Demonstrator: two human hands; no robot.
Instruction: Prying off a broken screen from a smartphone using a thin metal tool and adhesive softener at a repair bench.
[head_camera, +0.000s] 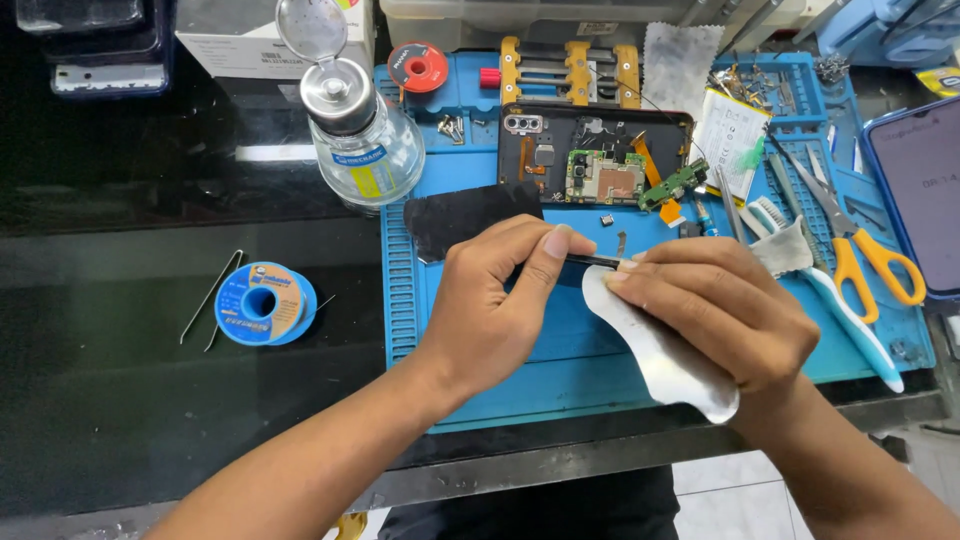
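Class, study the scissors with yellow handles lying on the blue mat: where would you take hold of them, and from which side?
Take the scissors by the yellow handle loops, coming from the near right edge of the blue mat. The loops lie flat, nearest the person and free of clutter, while the blades point away toward the crowded tool tray.

A glossy black counter (120, 370) fills the view, its dark surface catching pale reflections of light near the upper left. A blue work mat (560, 350) with a ribbed left edge and small compartments along its top lies on the counter's right half. The counter's front has a grey metal edge strip (560, 462). Below it, at the lower right, a floor of pale tiles (720, 500) shows, with thin joints between them.
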